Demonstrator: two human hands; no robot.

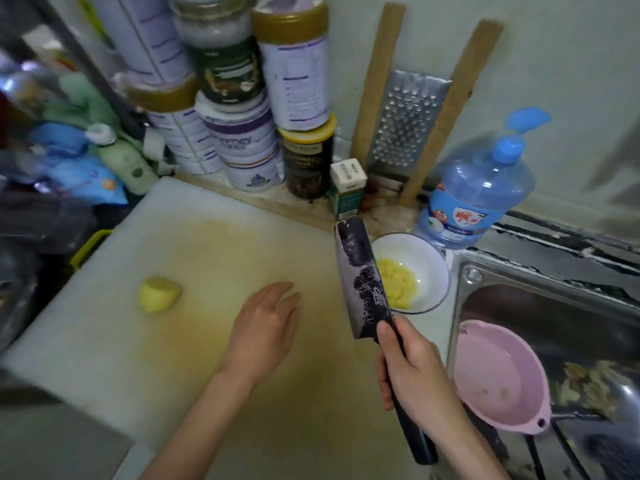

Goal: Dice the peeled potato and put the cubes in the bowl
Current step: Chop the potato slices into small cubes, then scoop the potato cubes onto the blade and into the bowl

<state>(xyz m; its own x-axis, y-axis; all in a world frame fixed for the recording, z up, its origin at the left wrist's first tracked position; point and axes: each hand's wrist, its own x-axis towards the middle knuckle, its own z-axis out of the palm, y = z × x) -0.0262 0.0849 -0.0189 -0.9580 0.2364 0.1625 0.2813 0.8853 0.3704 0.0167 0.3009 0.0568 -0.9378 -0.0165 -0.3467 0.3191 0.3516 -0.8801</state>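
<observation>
A peeled yellow potato piece [157, 294] lies on the left part of the white cutting board [173, 341]. My left hand [268, 327] rests flat on the board's middle, fingers together, holding nothing, well right of the potato. My right hand [412, 368] grips the dark handle of a cleaver [362, 282]. Its blade points away from me, over the board's right edge beside the bowl. The white bowl [433, 268] stands right of the board and holds several yellow potato cubes [398, 284].
Stacked tins and jars [242, 98] crowd the back left corner. A metal grater [405, 123] leans on the wall. A blue water bottle [474, 192] stands behind the bowl. At right a steel sink [554, 306] holds a pink basin [498, 375] and peelings.
</observation>
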